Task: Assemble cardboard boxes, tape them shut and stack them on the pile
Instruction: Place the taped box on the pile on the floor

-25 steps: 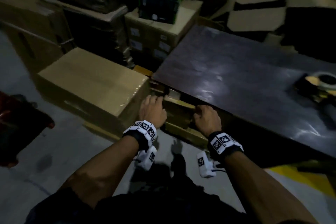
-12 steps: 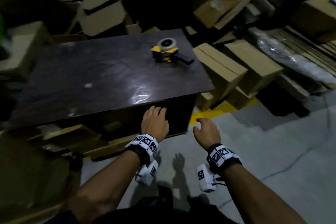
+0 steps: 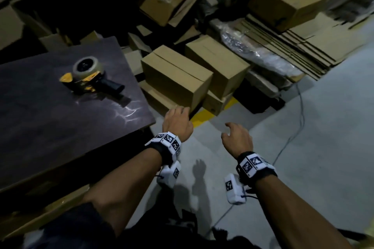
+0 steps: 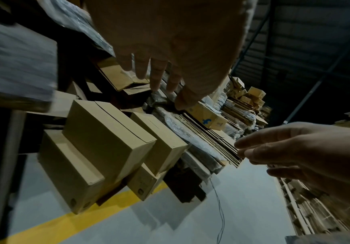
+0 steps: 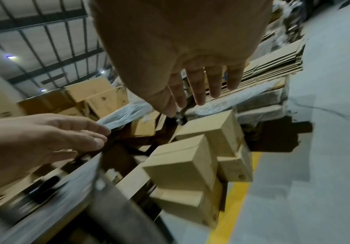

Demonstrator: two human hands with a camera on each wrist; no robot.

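Both hands hang empty in the air over a grey warehouse floor (image 3: 323,157), fingers loosely spread and holding nothing. The left hand (image 3: 178,122) hovers just past the near right corner of a dark table (image 3: 50,127); the right hand (image 3: 237,137) floats beside it, apart from it, over bare concrete.

A tape gun (image 3: 89,76) lies on its side on the table, handle pointing toward the table's right edge, well clear of both hands.

The pile (image 3: 194,79) of closed cardboard boxes sits on the floor just beyond the left hand, hard against the table's right side. Two boxes lie side by side on top of lower ones, and the pile's front edge overlaps a yellow line (image 3: 204,115) painted on the floor. In the left wrist view the same boxes (image 4: 107,138) are stepped, the lower ones jutting out toward the line.

Flat cardboard sheets (image 3: 299,46) are stacked to the right of the pile, with plastic wrap (image 3: 253,50) over their near edge and one closed box (image 3: 287,0) standing on top. A thin cable (image 3: 299,119) trails across the floor from the stack's foot.

Open floor runs from the yellow line toward the person and out to the right; the left is closed off by the table, the far side by boxes and loose cardboard.
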